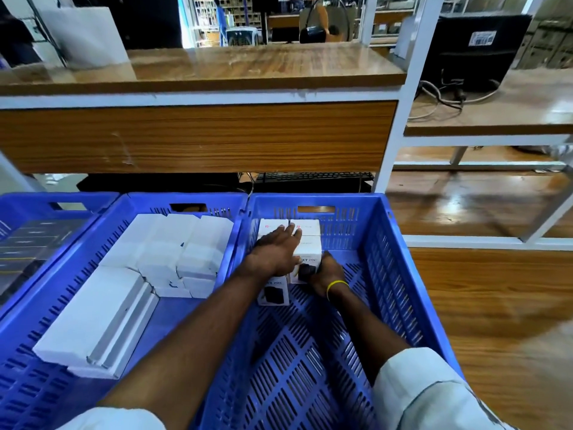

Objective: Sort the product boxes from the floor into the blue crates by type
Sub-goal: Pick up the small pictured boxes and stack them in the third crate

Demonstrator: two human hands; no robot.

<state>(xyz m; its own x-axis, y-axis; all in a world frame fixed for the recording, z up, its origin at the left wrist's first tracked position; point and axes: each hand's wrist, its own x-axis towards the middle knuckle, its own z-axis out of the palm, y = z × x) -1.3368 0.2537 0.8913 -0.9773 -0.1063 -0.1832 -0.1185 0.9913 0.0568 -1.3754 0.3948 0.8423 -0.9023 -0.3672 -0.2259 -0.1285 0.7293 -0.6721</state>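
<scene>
The right blue crate (350,200) is taken as the reference. In its far left corner a group of small white boxes (308,227) is stacked against the crate wall. The left hand (274,251) is laid flat over the top of this group, with the fingers held straight and reaching to the back row; nothing is gripped by it. The right hand (330,271) is seen at the near right side of the group, with its fingers curled round the front box (310,251), on which the letters "EY 20K" and a black picture are printed. A yellow band (336,286) is worn on the right wrist. A second printed box (274,293) is standing just beside it, under the left forearm.

To the left of the reference crate the middle blue crate (148,200) is placed, partly filled with plain white boxes (173,243). Further left a third blue crate (31,200) with dark contents is seen only in part. Behind the reference crate a wooden desk (198,135) is standing, and a black keyboard (313,176) is lying under it.
</scene>
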